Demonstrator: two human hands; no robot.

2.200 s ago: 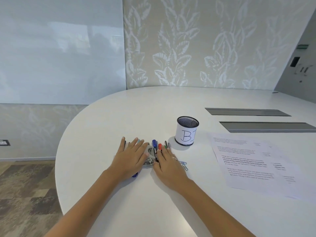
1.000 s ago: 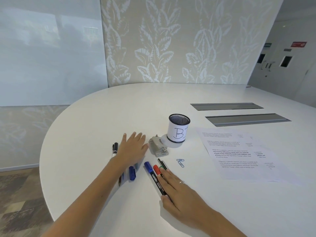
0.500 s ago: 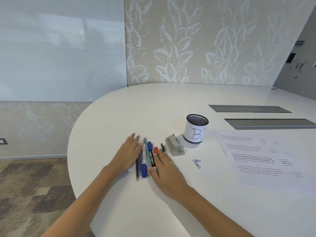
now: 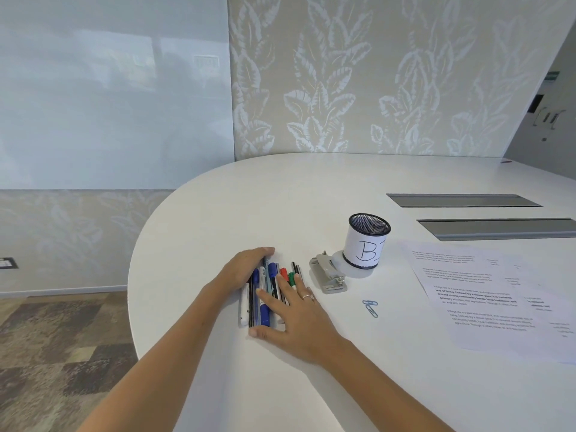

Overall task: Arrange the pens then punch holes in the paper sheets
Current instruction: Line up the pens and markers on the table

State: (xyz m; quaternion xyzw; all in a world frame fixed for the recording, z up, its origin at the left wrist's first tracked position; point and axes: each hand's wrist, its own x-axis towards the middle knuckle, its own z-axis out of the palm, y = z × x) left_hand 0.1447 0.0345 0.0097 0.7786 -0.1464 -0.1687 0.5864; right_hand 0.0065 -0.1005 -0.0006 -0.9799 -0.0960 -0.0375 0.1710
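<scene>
Several pens and markers (image 4: 261, 294) lie side by side in a tight bunch on the white table (image 4: 280, 198), with blue, red, green and white caps. My left hand (image 4: 246, 268) curls against the bunch's left side and far ends. My right hand (image 4: 290, 310) lies flat over its right side, thumb at the near ends. A grey hole punch (image 4: 328, 275) stands just right of the pens. Printed paper sheets (image 4: 486, 294) lie at the right.
A black mesh pen cup (image 4: 366, 241) with a white "B" label stands behind the punch. Two blue paper clips (image 4: 371, 307) lie between pens and sheets. Two grey cable hatches (image 4: 495, 227) sit farther right. The table's rounded edge drops to the floor at the left.
The pens, earlier spread apart, are now pressed into one bunch between my hands. My left hand has curled round their far ends, and my right thumb has come to the near ends.
</scene>
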